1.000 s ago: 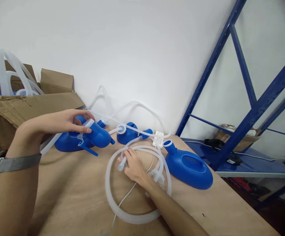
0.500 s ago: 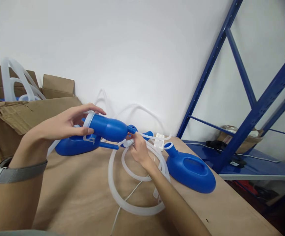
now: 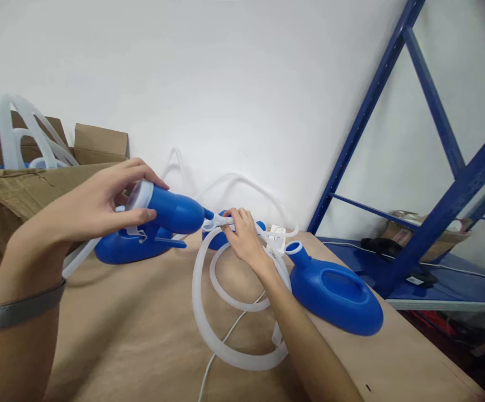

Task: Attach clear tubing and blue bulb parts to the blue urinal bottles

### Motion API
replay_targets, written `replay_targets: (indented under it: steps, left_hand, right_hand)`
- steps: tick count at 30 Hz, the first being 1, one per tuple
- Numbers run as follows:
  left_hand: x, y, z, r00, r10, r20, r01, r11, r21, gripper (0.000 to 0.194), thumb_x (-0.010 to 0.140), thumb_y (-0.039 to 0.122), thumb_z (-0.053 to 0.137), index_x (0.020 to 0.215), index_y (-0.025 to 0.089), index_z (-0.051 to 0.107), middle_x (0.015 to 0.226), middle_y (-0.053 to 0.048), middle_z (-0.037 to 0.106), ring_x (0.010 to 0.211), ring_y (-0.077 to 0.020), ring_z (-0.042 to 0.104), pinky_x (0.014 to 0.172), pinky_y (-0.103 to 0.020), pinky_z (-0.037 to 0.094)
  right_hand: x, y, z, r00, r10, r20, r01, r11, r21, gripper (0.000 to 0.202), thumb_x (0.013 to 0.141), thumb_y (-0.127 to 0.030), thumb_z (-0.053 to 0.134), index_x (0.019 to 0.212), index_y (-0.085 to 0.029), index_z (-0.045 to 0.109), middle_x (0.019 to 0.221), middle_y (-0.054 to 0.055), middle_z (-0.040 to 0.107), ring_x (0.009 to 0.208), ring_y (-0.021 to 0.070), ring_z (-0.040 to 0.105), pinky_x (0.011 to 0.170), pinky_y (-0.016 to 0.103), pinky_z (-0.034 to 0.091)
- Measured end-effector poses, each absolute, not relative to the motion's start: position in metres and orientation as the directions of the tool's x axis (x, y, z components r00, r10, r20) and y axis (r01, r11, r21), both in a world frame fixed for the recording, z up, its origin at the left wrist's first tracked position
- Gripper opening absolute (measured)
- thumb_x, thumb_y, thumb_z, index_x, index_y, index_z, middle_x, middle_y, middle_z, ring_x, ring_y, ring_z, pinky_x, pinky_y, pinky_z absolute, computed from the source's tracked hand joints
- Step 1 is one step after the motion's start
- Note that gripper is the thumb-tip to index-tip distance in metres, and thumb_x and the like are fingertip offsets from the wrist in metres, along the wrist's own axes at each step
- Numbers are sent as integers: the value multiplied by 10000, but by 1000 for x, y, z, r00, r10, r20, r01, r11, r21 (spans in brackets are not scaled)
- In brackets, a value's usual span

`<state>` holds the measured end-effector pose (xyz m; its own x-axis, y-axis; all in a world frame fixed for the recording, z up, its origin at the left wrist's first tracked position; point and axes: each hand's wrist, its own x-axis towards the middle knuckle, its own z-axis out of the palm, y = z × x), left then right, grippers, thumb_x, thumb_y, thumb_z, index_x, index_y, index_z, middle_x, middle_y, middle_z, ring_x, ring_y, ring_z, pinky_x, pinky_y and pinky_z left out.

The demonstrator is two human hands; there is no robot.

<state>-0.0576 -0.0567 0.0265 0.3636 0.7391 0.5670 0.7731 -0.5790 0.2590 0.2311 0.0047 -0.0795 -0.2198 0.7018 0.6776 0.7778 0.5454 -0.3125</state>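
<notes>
My left hand (image 3: 117, 204) grips a blue plastic cup-shaped piece (image 3: 175, 211) by its wide end, which has a translucent white rim. The narrow spout of this piece points right, against a small white connector (image 3: 215, 222). My right hand (image 3: 242, 231) is closed round that white connector at the end of a tube. Below my right hand, translucent tubing (image 3: 203, 312) lies coiled on the table. A blue bottle with a handle (image 3: 334, 293) lies right of the coil. Another blue bottle (image 3: 120, 250) lies behind and under my left hand.
An open cardboard box (image 3: 53, 190) with tubing and blue items stands at the left. A thin white cable (image 3: 215, 354) crosses the brown table (image 3: 133, 335). Blue metal shelving (image 3: 393, 245) stands at the right. Behind the table is a white wall.
The blue piece has moved left with my left hand and tilted. My right hand has shifted slightly right and up, and the white connector now shows at the spout's tip.
</notes>
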Motion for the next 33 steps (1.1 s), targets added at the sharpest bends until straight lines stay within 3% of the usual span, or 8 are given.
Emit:
replay_targets:
  steps: [6, 10, 13, 16, 19, 22, 28, 33]
  left_hand:
    - [-48, -46, 18, 409, 675, 614, 742, -638, 206, 541, 746, 642, 563, 1120, 257, 633, 975, 10, 638, 791, -196, 587, 658, -310, 454]
    - [-43, -45, 15, 425, 719, 550, 744, -623, 240, 527, 738, 654, 579, 1106, 278, 614, 919, 2, 664, 775, -221, 620, 651, -315, 459]
    - [-37, -47, 15, 430, 728, 534, 735, -626, 261, 535, 792, 641, 580, 1175, 266, 583, 1047, -42, 700, 841, -256, 647, 691, -323, 477]
    - [-32, -46, 14, 407, 729, 550, 738, -617, 273, 616, 828, 656, 585, 1313, 281, 522, 1195, -59, 689, 948, -279, 662, 736, -315, 481]
    - [-30, -44, 13, 396, 735, 550, 736, -612, 288, 677, 798, 694, 625, 1354, 320, 524, 1143, -54, 711, 977, -295, 672, 771, -323, 485]
    - [-29, -43, 13, 409, 730, 547, 722, -626, 296, 621, 792, 706, 621, 1258, 295, 611, 1079, -60, 729, 942, -298, 681, 777, -333, 483]
    - [-25, -45, 16, 444, 699, 560, 707, -657, 260, 428, 801, 625, 637, 969, 235, 685, 925, -40, 741, 801, -250, 664, 706, -310, 468]
    - [-21, -44, 13, 452, 691, 564, 648, -689, 324, 461, 792, 624, 675, 1035, 233, 692, 987, -29, 747, 863, -243, 674, 755, -308, 505]
  right_hand:
    - [229, 0, -75, -159, 756, 635, 843, 438, -312, 169, 993, -226, 490, 1109, -203, 612, 1116, 95, 660, 1094, 268, 568, 959, 366, 417]
    - [229, -6, -66, -106, 806, 583, 850, 378, -368, 181, 995, -221, 474, 1093, -229, 625, 1017, 59, 730, 970, 246, 637, 792, 303, 401]
    - [229, -11, -60, -90, 830, 550, 873, 332, -358, 198, 1011, -264, 468, 1109, -237, 639, 942, 53, 759, 860, 241, 669, 678, 286, 338]
    - [232, -13, -57, -78, 827, 556, 897, 301, -323, 223, 1026, -316, 471, 1144, -239, 643, 930, 58, 776, 851, 251, 690, 640, 287, 302]
    - [237, -14, -55, -149, 792, 592, 891, 367, -267, 217, 1032, -320, 477, 1120, -251, 663, 930, 41, 784, 870, 240, 710, 646, 281, 313]
    - [240, -16, -52, -209, 767, 607, 898, 397, -192, 293, 1062, -387, 435, 1031, -251, 692, 877, 37, 785, 840, 230, 722, 643, 281, 319]
    - [238, -25, -44, -197, 814, 546, 969, 247, -18, 288, 1050, -342, 452, 1070, -257, 727, 897, 76, 800, 819, 253, 736, 629, 303, 310]
    - [233, -30, -42, -206, 845, 493, 977, 203, 60, 287, 1022, -284, 463, 1178, -252, 703, 921, 99, 797, 846, 274, 739, 659, 306, 359]
